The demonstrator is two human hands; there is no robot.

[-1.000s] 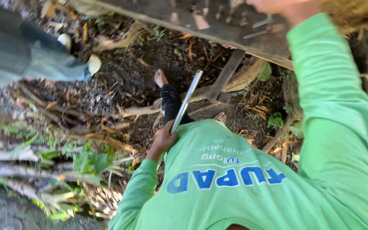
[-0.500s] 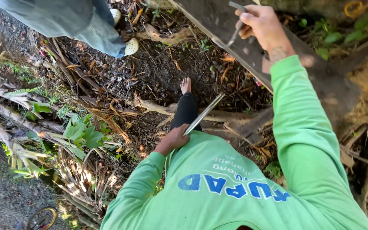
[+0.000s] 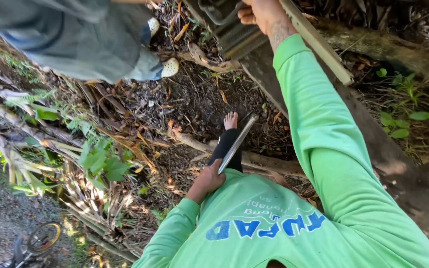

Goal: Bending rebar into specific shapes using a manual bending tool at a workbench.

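Right hand (image 3: 261, 15), now raised to the far top, is gripping with clenched fingers a dark slanting wooden trunk (image 3: 373, 144), while left hand (image 3: 207, 179) is grasping a long flat grey blade (image 3: 237, 145) near the chest, unmoved.

Left hand (image 3: 205, 180) low, grip closed — right hand (image 3: 260, 14) raised overhead, arm outstretched.

Left hand (image 3: 205, 179) gripping long machete blade (image 3: 237, 144); right hand (image 3: 260, 14) raised, clasping slanted tree trunk (image 3: 373, 144); another person's grey trouser leg (image 3: 75, 39) nearby; leaf-littered ground (image 3: 184, 106).
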